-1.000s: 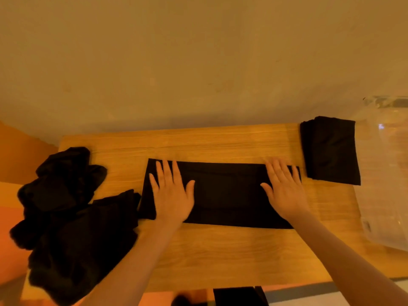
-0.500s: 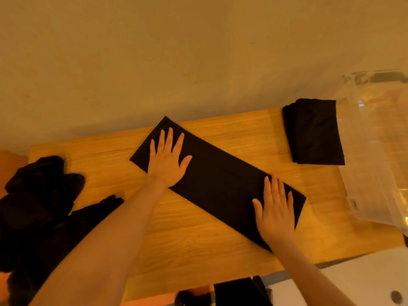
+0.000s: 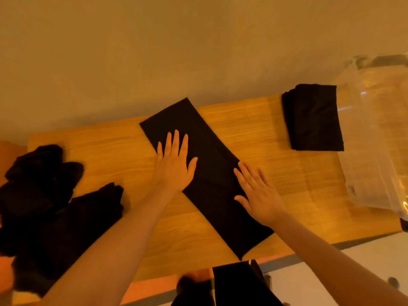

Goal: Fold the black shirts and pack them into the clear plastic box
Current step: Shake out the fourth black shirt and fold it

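On the wooden table (image 3: 254, 133), your folded black strip of shirt (image 3: 212, 173) lies mid-table, long axis diagonal from far-left to near-right. Left of it, the unfolded heap (image 3: 44, 206) runs off frame; at right the clear plastic box (image 3: 375, 138) is cropped. Your left hand (image 3: 174, 166) and right hand (image 3: 258, 195) press flat on the strip, fingers straight, grasping nothing.

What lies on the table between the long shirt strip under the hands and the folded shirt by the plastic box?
Nothing: the head view shows only bare wooden table between the long shirt strip and the folded shirt.
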